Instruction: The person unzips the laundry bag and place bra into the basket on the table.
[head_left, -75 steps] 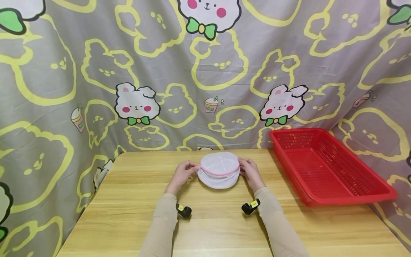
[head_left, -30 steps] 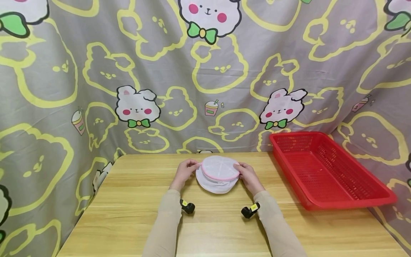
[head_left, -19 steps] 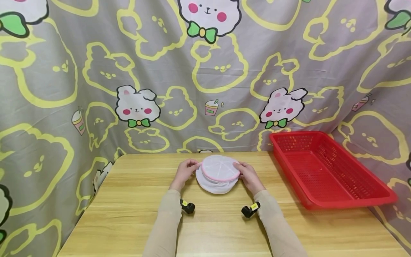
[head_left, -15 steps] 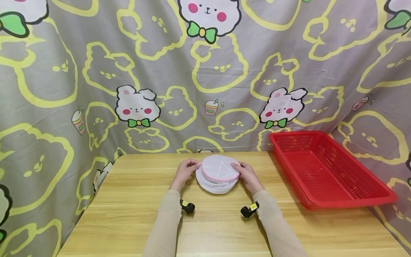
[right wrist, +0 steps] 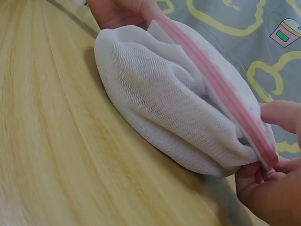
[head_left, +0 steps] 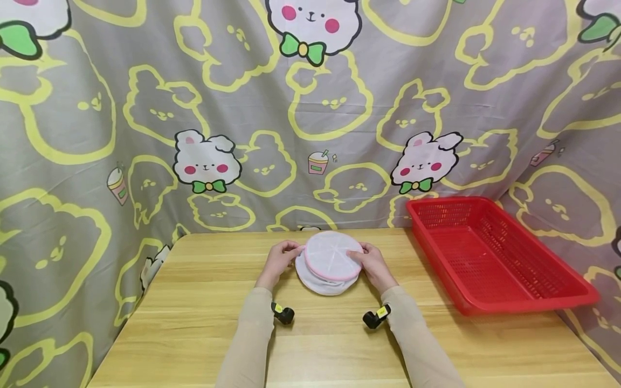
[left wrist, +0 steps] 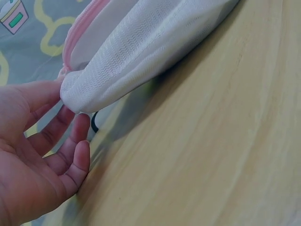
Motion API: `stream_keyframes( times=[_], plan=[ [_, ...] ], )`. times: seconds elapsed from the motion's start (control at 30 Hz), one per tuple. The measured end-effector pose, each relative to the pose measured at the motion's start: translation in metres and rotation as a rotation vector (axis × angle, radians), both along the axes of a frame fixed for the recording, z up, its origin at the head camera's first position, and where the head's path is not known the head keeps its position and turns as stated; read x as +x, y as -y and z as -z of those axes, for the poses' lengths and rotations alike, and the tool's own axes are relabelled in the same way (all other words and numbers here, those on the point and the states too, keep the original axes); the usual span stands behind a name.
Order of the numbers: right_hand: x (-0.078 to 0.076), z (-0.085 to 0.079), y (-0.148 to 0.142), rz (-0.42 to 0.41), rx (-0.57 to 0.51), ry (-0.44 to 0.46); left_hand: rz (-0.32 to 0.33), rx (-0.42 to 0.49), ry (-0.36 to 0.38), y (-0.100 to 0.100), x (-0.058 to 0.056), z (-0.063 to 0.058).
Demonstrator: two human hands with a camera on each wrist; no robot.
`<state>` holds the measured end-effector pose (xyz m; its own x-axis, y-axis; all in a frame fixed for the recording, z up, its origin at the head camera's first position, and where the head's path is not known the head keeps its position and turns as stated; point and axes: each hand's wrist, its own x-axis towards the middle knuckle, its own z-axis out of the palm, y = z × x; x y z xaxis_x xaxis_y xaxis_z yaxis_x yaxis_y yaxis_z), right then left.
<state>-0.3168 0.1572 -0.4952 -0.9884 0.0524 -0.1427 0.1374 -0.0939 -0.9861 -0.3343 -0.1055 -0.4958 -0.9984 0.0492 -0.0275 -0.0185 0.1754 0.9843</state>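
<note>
Listing from the red basket (head_left: 533, 306): one round white mesh bag (head_left: 330, 263), soft, edged with a pink zipper band (right wrist: 211, 77); lies left of the basket, well apart from it, on or just above the wooden table (head_left: 315, 345), contact uncertain. Top panel (head_left: 332, 252): tilted over crumpled lower mesh. Left hand (head_left: 278, 261), on the bag's side away from the basket: pinching the rim at the zipper end, other fingers loosely bent. Right hand (head_left: 375, 264), on the side nearest the basket: pinching the opposite rim, thumb laid over the top panel. Closure of zipper band: cannot tell. Hazards, as judged: may slip from the left pinch, given so small a hold at the edge; may twist or buckle along the band, given any uneven pull between hands; may snag mesh in the zipper band, given loose folds bunched just beneath; may dent at the top panel, given thumb pressure on thin fabric. Lesser hazard: may nudge the basket, given any outward swing of the right forearm (head_left: 422, 334).
</note>
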Motion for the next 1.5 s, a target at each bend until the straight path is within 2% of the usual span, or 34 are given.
stream_keyframes(
  times=[0.33, 0.5, 0.8, 1.2, 1.27, 1.4, 1.47, 1.5],
  plan=[
    [0.002, -0.002, 0.005, 0.052, -0.029, -0.019, -0.006, 0.021, -0.027, -0.001, 0.003, -0.001],
    [0.001, -0.001, 0.006, 0.079, -0.039, -0.020, -0.017, -0.004, -0.046, 0.000, 0.005, -0.003],
    [-0.002, 0.001, 0.010, 0.089, -0.062, 0.000, -0.005, -0.025, -0.064, 0.004, 0.010, -0.008],
    [0.000, -0.002, 0.016, 0.080, -0.115, -0.023, -0.002, -0.054, -0.095, 0.007, 0.015, -0.009],
    [0.001, -0.002, 0.017, 0.082, -0.122, -0.030, 0.003, -0.061, -0.106, 0.007, 0.020, -0.014],
    [0.001, -0.001, 0.018, 0.090, -0.129, -0.037, 0.017, -0.072, -0.136, 0.007, 0.022, -0.017],
    [0.001, 0.000, 0.018, 0.098, -0.128, -0.037, 0.022, -0.084, -0.148, 0.008, 0.022, -0.017],
    [0.001, 0.001, 0.018, 0.099, -0.127, -0.036, 0.025, -0.090, -0.157, 0.009, 0.019, -0.012]
  ],
)
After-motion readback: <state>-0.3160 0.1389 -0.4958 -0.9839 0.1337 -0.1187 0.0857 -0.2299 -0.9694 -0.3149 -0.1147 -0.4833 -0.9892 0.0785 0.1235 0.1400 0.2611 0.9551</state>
